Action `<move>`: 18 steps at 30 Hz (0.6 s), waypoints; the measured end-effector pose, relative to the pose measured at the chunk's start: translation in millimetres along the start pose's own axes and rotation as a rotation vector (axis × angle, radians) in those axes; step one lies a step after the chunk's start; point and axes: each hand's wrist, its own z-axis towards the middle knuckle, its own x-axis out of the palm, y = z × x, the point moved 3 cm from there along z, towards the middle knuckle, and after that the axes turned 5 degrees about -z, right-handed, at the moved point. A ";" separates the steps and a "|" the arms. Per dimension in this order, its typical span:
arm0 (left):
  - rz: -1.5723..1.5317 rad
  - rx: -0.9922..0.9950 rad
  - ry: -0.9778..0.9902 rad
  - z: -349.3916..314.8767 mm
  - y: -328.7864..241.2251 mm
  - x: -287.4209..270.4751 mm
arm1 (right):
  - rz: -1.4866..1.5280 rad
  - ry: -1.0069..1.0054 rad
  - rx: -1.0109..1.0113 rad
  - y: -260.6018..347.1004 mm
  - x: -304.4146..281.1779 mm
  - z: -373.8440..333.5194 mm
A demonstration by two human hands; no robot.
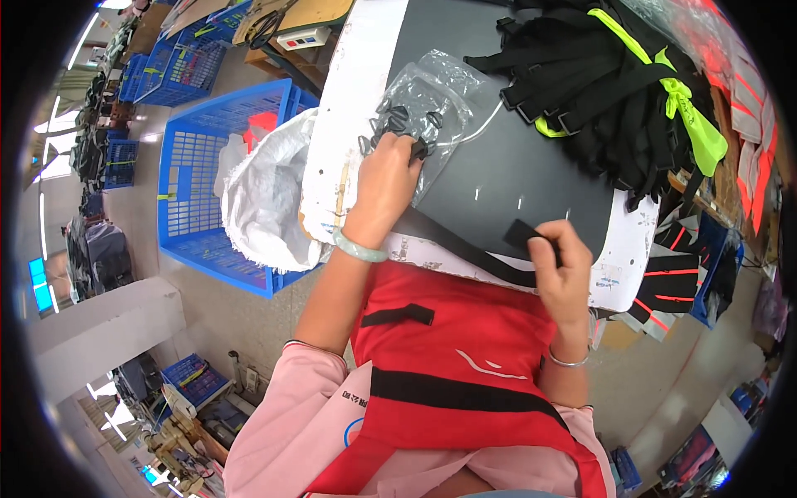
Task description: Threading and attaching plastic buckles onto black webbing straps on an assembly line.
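Note:
My left hand, with a pale bangle at the wrist, is over a clear plastic bag holding several small black buckles. Its fingers are bent down and closed on a dark piece, which looks like one of these buckles; the fingertips are partly hidden. A black webbing strap runs along the near edge of the table between my hands. My right hand pinches this strap near one end, with a short flat tail sticking out past the thumb.
A big bundle of black straps with buckles, tied with a neon yellow strip, lies at the far right of the white-edged table. At left stands a blue crate with a white woven sack. Grey and orange pieces hang at right.

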 end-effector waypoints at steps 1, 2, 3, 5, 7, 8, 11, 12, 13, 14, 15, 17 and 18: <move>0.002 0.001 0.001 1.8 -0.5 1.9 | 0.013 0.032 0.010 -1.3 4.8 -0.2; 0.055 0.002 0.048 4.2 -0.5 5.8 | 0.026 0.064 0.021 -2.0 8.5 -0.5; 0.110 0.004 0.095 6.4 -1.1 7.7 | 0.022 0.083 0.021 -1.0 11.3 0.2; 0.061 0.019 0.055 8.7 -4.0 3.2 | 0.002 0.099 0.003 -2.5 16.6 2.8; 0.005 0.042 0.024 13.2 -8.2 -1.2 | -0.043 0.108 -0.009 -3.2 18.2 5.3; -0.023 0.053 0.027 18.2 -9.9 -4.0 | -0.044 0.100 -0.002 -5.0 17.7 6.3; -0.009 0.085 0.065 26.0 -8.6 2.4 | -0.025 0.114 0.049 -8.2 18.0 6.3; 0.030 0.113 0.102 29.3 -8.2 7.3 | -0.026 0.102 0.030 -8.3 18.1 5.9; 0.029 0.115 0.104 33.0 -6.4 9.2 | -0.026 0.090 0.010 -7.9 18.1 5.8; 0.075 0.133 0.130 36.5 -4.8 10.8 | -0.027 0.088 0.012 -7.0 18.0 6.2; 0.122 0.152 0.157 38.4 -5.8 12.4 | -0.020 0.087 0.016 -6.2 17.9 6.1; 0.141 0.162 0.162 40.7 -9.2 13.9 | -0.013 0.085 0.023 -7.5 17.3 5.8; 0.161 0.175 0.164 43.0 -13.0 13.1 | -0.023 0.081 0.020 -9.1 17.6 6.2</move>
